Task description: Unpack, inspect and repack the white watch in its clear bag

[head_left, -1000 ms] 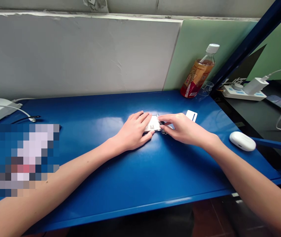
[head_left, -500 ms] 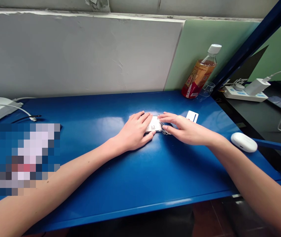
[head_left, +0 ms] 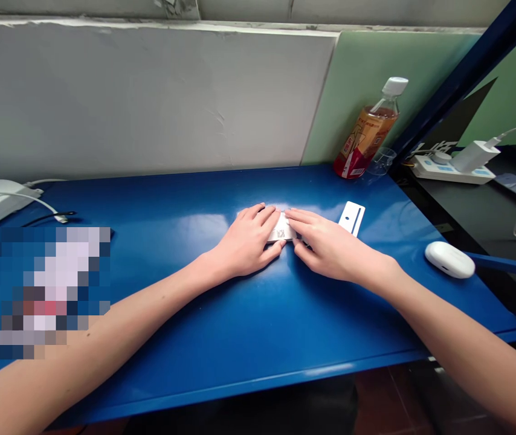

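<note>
A small flat white packet (head_left: 281, 229) with a dark printed code lies on the blue table (head_left: 194, 356), and its two ends are covered by my hands. My left hand (head_left: 251, 240) rests over the left end, fingers along the far side and thumb at the near edge. Over the right end, my right hand (head_left: 324, 243) curves its fingers and thumb round the packet, fingertips close to those of the left. A white card-like piece (head_left: 353, 218) with a dark slot and a dot sits just beyond my right hand, partly covered by it.
A drink bottle (head_left: 367, 136) leans at the back right beside a clear plastic piece (head_left: 381, 162). A white rounded case (head_left: 449, 260) sits near the right edge. Power strips (head_left: 2, 198) with cables are on both sides. A blurred patch (head_left: 58, 272) hides something at left.
My right hand has moved slightly left and down onto the packet's right end, covering the beaded chain and clear plastic seen there before. More of the white card-like piece shows. My left hand stays put.
</note>
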Available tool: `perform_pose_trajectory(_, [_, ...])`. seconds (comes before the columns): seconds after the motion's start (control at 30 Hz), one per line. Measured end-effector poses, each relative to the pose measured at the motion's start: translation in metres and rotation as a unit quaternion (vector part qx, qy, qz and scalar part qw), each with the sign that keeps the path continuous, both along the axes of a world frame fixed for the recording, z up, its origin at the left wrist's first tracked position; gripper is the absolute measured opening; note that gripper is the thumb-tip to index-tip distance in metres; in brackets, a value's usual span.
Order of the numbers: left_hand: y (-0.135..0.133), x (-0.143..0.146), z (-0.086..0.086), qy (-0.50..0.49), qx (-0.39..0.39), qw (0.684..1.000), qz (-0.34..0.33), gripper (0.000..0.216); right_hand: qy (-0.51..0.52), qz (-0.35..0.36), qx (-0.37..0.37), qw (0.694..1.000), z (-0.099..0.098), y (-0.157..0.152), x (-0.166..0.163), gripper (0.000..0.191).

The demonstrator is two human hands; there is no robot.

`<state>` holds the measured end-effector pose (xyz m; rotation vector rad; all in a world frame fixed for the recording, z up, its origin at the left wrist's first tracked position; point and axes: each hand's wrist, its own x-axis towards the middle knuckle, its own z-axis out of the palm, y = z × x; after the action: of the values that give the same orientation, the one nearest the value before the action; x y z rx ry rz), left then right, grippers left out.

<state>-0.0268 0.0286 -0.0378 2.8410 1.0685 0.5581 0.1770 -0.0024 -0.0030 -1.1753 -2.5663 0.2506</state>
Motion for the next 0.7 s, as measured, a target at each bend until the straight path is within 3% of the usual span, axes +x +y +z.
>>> perform_pose_trajectory(0.13, [0.0, 0.0, 0.001, 0.0, -0.001, 1.0, 0.0, 0.051, 0.005, -0.069, -0.018, 0.997, -0.001, 0.006, 0.001, 0.028])
perform_pose_trajectory(0.23, [0.0, 0.001, 0.001, -0.001, -0.004, 1.0, 0.003, 0.05, 0.005, -0.076, -0.036, 0.996, 0.0, 0.01, 0.005, 0.025])
perform_pose_trajectory(0.53, [0.0, 0.0, 0.001, 0.014, -0.012, 1.0, 0.009, 0.054, -0.019, 0.008, -0.004, 1.0, -0.001, 0.013, 0.015, 0.032])
perform_pose_trajectory(0.7, [0.0, 0.001, 0.002, 0.015, -0.013, 1.0, 0.006, 0.054, -0.062, 0.012, 0.015, 0.998, 0.002, 0.007, 0.012, 0.028])
